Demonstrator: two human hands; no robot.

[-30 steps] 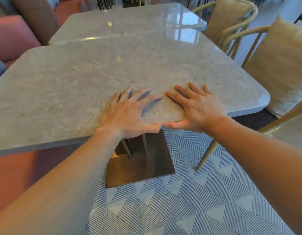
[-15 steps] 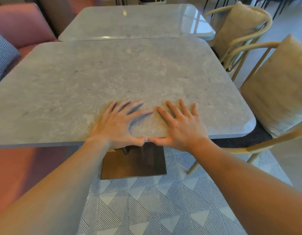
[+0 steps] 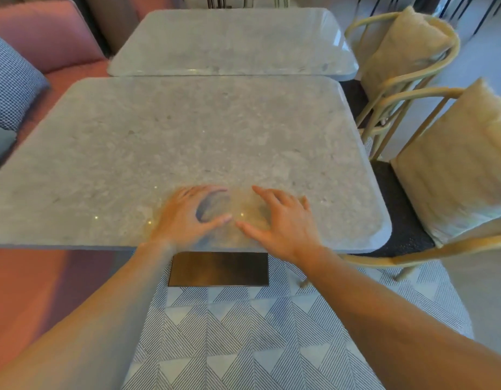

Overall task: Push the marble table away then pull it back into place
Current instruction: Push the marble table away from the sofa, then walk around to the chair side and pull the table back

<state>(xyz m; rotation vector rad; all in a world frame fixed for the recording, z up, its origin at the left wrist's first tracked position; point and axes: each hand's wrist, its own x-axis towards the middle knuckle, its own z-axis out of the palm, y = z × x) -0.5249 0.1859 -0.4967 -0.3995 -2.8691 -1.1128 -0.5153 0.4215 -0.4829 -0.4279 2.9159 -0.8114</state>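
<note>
The grey marble table [image 3: 164, 142] fills the middle of the view, its near edge just in front of me. My left hand [image 3: 184, 218] hovers over the top near that edge, fingers curled and apart, blurred by motion. Beside it my right hand [image 3: 283, 223] is spread with fingers apart, also just above or lightly on the marble; I cannot tell whether either palm touches. Neither hand holds anything. The table's dark metal base plate [image 3: 218, 268] shows on the floor under the near edge.
A second marble table [image 3: 232, 43] stands right behind the first, edges nearly meeting. Two cane chairs with cream cushions [image 3: 452, 164] stand on the right. A pink bench [image 3: 41, 46] with a checked cushion [image 3: 10, 80] runs along the left. Patterned rug [image 3: 243, 333] underfoot.
Both hands were flat on the table's near edge with thumbs touching; now they have lifted and drawn apart, fingers curling. The table sits squarer to the second table, and my view has risen.
</note>
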